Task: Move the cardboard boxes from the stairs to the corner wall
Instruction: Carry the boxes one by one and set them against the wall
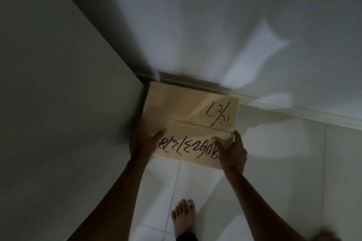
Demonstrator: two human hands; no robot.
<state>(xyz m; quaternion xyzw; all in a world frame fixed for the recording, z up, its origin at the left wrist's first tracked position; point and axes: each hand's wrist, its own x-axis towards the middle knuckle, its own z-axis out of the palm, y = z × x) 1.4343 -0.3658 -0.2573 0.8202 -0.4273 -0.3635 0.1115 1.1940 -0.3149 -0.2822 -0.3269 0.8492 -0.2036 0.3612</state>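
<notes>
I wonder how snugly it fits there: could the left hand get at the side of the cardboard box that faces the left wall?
Probably not. The cardboard box sits tight in the corner, almost against the left wall, leaving no visible gap. The left hand grips only the near left corner.

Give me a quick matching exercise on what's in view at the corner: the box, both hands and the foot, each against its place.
Things:
1. cardboard box
2. left hand
3. right hand
4. bare foot

Places:
A. flat on the floor tiles, nearest the camera
B. gripping the box's edge on the left wall side
C. pushed up into the corner
D. gripping the box's open-floor side, thumb on the top face

Pairs: 1-C, 2-B, 3-D, 4-A
</notes>
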